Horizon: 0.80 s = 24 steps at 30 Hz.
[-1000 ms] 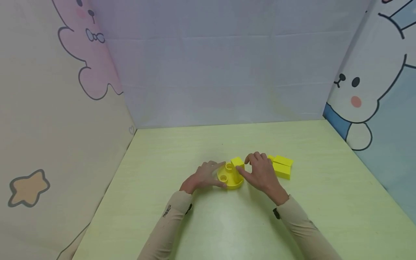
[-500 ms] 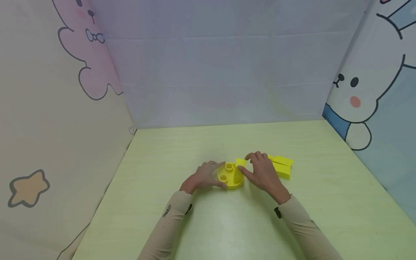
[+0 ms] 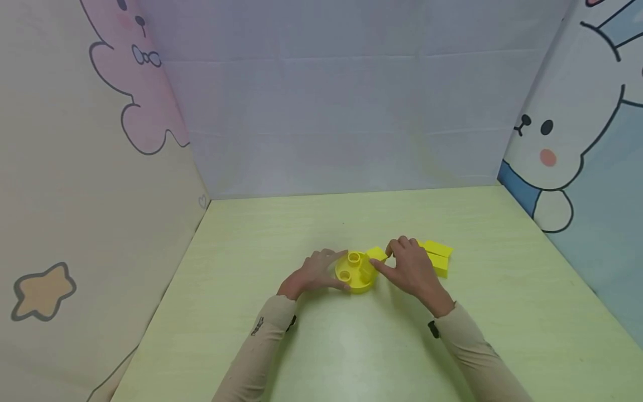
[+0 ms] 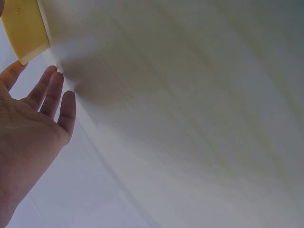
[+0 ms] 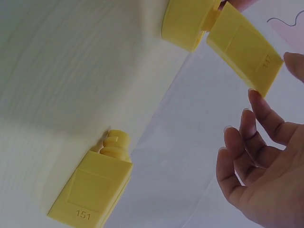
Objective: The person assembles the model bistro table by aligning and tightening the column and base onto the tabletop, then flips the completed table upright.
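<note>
A round yellow base (image 3: 359, 286) with ring-shaped sockets lies on the table. My left hand (image 3: 316, 272) holds it from the left, thumb at the near side and index finger at the far side. In the left wrist view the fingertip meets the lower edge of the base (image 4: 26, 31), while the other fingers are loosely bent. With thumb and index finger, my right hand (image 3: 413, 271) pinches the top end of a yellow block (image 3: 377, 254). The right wrist view shows this block (image 5: 244, 50), marked 147, leaning outward with its neck at the base (image 5: 183, 23).
To the right of my right hand lie yellow blocks (image 3: 439, 261) side by side, partly hidden by the hand. One block (image 5: 90, 187) is marked 151 and has a grooved round peg. Cloth walls with cartoon drawings enclose the pale table (image 3: 281, 223).
The block in my right hand has gone from upright to leaning right, and the right hand has shifted slightly right with it. My left hand and the base have stayed put.
</note>
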Each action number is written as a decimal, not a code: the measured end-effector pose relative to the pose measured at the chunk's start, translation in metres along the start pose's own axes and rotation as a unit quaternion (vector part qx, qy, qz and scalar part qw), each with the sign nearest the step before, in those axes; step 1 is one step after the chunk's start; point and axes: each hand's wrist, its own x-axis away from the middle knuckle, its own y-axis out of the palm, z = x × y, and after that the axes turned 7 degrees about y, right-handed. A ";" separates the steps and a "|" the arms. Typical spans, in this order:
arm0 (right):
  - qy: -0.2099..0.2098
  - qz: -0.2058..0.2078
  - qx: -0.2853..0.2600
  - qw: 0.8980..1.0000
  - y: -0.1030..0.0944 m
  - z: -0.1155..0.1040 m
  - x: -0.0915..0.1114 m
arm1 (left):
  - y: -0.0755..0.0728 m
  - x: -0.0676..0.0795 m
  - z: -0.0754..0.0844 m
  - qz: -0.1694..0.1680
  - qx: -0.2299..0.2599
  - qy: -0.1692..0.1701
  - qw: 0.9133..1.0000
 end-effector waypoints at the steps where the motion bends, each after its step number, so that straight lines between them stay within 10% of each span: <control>1: 0.001 0.003 0.002 1.000 0.000 0.000 0.000 | 0.000 0.000 0.000 0.000 0.000 0.001 1.000; 24: -0.039 -0.040 -0.014 0.998 -0.007 0.010 0.004 | 0.001 -0.003 -0.001 -0.009 -0.009 -0.011 1.000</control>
